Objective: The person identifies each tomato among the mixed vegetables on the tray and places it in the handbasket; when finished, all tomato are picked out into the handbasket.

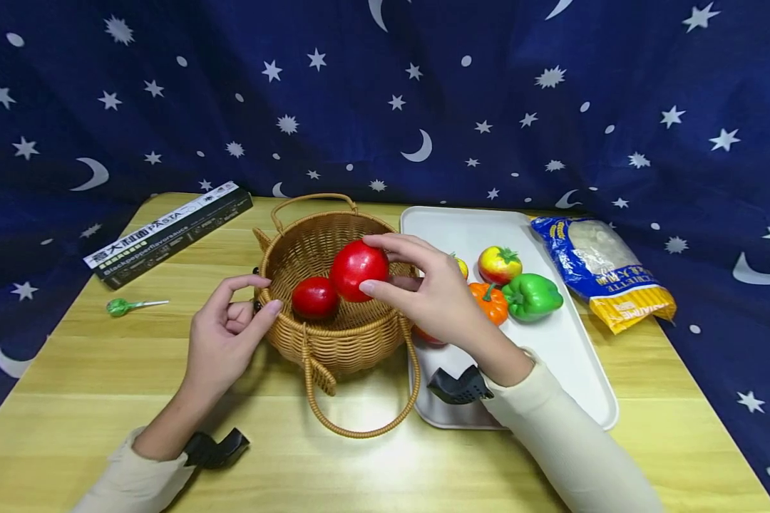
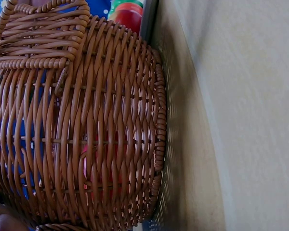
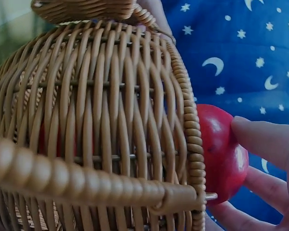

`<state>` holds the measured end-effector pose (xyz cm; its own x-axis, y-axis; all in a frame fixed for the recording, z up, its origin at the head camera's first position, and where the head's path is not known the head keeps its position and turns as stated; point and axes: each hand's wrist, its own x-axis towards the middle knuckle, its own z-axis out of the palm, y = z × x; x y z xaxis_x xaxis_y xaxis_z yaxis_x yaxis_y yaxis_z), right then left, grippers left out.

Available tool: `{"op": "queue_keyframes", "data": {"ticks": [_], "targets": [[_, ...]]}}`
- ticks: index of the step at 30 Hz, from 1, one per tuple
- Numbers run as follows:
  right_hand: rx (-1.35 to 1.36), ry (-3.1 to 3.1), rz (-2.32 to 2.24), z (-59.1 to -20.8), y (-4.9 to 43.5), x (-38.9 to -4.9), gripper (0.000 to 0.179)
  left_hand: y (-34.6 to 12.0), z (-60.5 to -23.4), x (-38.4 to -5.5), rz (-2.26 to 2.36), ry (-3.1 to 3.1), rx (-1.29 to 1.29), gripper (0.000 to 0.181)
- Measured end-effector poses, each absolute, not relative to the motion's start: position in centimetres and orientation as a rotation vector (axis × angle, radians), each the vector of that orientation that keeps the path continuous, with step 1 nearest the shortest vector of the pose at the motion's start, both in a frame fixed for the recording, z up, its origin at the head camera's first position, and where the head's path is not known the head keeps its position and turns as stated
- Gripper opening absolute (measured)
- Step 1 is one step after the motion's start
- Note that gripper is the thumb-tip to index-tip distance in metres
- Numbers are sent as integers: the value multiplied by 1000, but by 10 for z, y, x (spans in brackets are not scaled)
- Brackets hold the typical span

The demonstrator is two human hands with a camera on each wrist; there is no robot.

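My right hand pinches a shiny, round red fruit between thumb and fingers, over the opening of a brown wicker basket. From the right wrist view, the red fruit shows past the basket's rim. A darker red, oval fruit lies in the basket at the front left. My left hand holds the basket's left rim with thumb and forefinger. The left wrist view shows mostly the woven side, with red showing through the gaps.
Right of the basket, a white tray bears a green bell pepper, an orange pumpkin, a yellow-red fruit and others partly hidden. Farther right is a blue-yellow pasta bag. A black pasta box and green lollipop lie left.
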<state>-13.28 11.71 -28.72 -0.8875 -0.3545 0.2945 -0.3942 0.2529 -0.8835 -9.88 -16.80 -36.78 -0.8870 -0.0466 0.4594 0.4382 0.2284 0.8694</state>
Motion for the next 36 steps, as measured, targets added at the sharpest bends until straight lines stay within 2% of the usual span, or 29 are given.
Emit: {"op": "queue_keyframes", "data": {"ticks": [23,36], "targets": [[1033,-2742,1041,-290,93,-141,49,-168,-369,-99,-1687,-2125,-366,37],[1048,-2900,726,-290,84,-150,49,-168,-368,-99,-1698,-2120,-365,37]]}}
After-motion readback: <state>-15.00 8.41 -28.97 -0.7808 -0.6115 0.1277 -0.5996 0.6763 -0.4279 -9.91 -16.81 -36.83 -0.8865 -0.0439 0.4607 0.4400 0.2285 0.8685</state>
